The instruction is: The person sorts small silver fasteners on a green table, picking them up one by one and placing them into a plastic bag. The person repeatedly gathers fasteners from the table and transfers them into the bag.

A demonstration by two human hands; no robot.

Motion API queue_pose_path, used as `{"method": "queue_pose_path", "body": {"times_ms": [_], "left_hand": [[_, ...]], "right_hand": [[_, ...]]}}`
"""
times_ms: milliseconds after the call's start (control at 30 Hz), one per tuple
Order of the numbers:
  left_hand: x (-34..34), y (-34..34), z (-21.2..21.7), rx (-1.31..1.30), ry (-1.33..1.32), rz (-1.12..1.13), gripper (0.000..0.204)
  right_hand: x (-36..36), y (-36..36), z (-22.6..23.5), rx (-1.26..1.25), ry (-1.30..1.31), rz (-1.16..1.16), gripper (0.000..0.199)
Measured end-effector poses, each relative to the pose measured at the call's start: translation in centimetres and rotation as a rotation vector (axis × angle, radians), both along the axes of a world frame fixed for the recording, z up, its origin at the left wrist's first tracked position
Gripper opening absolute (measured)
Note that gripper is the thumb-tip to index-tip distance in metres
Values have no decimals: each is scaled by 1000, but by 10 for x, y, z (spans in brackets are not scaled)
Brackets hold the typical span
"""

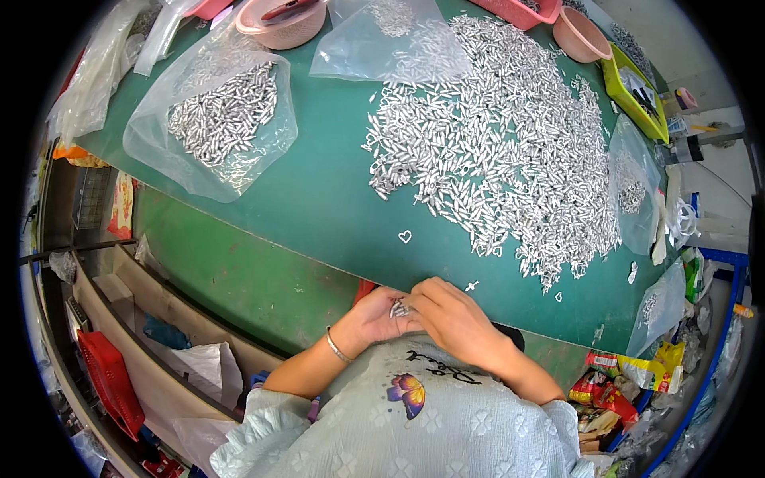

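My left hand (374, 317) is cupped at the table's near edge, palm up, with several small silver metal pieces (398, 308) in it. Over its fingers leans my right hand (450, 317), its own fingers bent and held together; whatever is between their tips is hidden. Just beyond my hands a small silver cross-shaped piece (472, 286) lies on the green table (335, 207). A heart-shaped outline piece (405, 237) rests farther off, and a smaller heart (559, 297) sits to the right. A large spread pile of silver pieces (510, 135) covers the table's right half.
Clear plastic bags of silver pieces stand at the left (227, 119), far middle (390, 40) and right edge (633, 183). Pink baskets (283, 28) and a yellow-green tray (633, 92) line the far side. Shelving with a red basket (111, 382) is at lower left; colourful packets (613, 390) lie lower right.
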State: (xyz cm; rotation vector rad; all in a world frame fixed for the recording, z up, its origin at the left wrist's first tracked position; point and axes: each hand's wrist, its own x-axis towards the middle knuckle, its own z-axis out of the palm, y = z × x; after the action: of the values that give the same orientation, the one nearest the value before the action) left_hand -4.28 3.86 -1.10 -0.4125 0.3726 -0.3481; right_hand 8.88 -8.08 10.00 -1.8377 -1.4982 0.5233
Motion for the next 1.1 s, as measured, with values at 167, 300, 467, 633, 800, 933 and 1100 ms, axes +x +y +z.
{"method": "queue_pose_path", "body": {"times_ms": [167,300,467,633,800,933,1100], "left_hand": [[7,4,1,-6,-43,-48,28],[17,5,28,299,199,-185,24],[15,5,28,412,216,-228,31],[12,2,13,308,146,-181,37],[8,2,-1,173,-6,-142,41],[14,10,7,162,-90,-172,48],[10,4,6,-70,-139,70,56]], "right_hand": [[44,25,-4,91,-327,-434,22],[49,32,-18,-38,-485,-456,26],[42,19,-7,-75,-514,-349,23],[41,17,-9,-31,-509,-354,22],[38,15,-5,-41,-498,-195,25],[29,9,-2,-57,-412,-33,28],[7,-6,8,-57,-200,98,25]]}}
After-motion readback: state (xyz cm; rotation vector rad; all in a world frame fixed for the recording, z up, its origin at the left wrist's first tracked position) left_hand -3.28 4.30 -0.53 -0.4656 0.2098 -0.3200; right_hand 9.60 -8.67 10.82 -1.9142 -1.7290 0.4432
